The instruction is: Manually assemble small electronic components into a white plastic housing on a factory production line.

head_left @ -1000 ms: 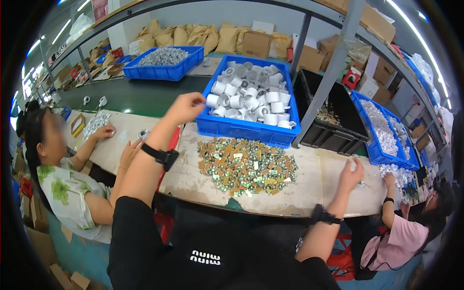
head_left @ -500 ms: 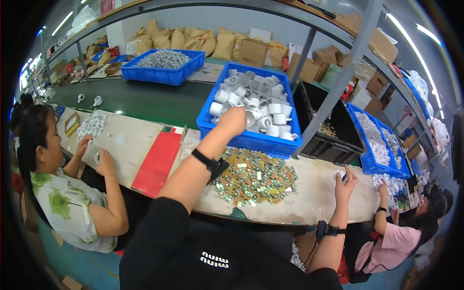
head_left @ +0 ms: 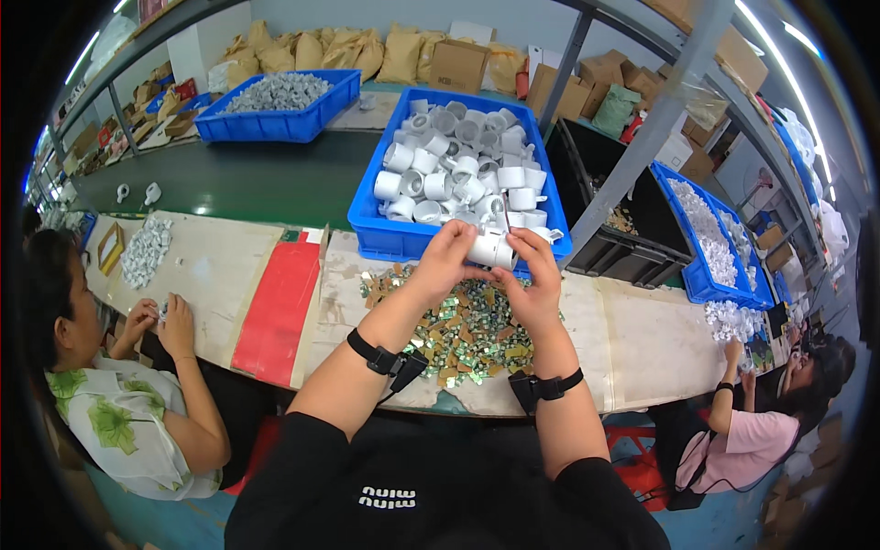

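Observation:
Both of my hands meet over the near edge of a blue bin (head_left: 392, 240) full of white plastic cylindrical housings. Between them is one white cylindrical housing (head_left: 493, 251), lying on its side. My left hand (head_left: 446, 260) grips its left end, with the thumb stretched beneath it. The fingers of my right hand (head_left: 535, 282) close on its right end. A thin dark rod (head_left: 506, 213) sticks up beside the right fingertips; whether that hand holds it I cannot tell. Under my hands, a pile of small green circuit boards and tan pieces (head_left: 472, 339) covers the tabletop.
A red sheet (head_left: 278, 316) lies to the left. On the right stand a black crate (head_left: 642, 264) and a blue tray (head_left: 733, 295) of white parts. Another blue bin (head_left: 266, 130) sits across the dark green belt (head_left: 247, 183). Co-workers sit at both sides; a metal post (head_left: 646, 137) rises at right.
My left hand has come out of the bin toward me with a white housing. My right hand has swung in from the right side of the table to meet it.

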The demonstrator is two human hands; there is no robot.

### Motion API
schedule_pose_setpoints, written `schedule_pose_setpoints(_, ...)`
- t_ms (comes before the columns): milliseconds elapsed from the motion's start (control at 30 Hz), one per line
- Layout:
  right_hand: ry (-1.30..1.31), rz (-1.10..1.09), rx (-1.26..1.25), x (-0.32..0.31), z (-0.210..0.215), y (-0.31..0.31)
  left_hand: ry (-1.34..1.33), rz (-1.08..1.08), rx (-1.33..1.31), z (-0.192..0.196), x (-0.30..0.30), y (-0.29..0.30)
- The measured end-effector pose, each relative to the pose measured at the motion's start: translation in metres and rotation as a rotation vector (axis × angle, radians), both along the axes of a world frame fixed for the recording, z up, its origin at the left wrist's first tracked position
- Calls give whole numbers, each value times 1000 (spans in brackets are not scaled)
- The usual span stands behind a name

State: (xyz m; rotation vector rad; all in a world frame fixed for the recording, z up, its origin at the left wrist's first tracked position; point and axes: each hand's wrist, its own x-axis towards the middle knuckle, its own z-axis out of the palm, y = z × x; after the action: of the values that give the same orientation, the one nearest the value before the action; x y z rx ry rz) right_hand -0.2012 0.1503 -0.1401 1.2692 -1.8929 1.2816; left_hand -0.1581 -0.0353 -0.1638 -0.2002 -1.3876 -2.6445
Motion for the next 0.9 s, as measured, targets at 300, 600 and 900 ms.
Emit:
schedule_pose_setpoints(300,-657,506,-376,-17,-41,13,182,117,-187,-5,21,26)
schedule_pose_setpoints(600,-808,607,-298,-19,-38,19,308,183,-570,-9,19,17)
schedule_pose_setpoints(900,-958,663,-226,-23,-32,28,508,592,-1119,0,29,17)
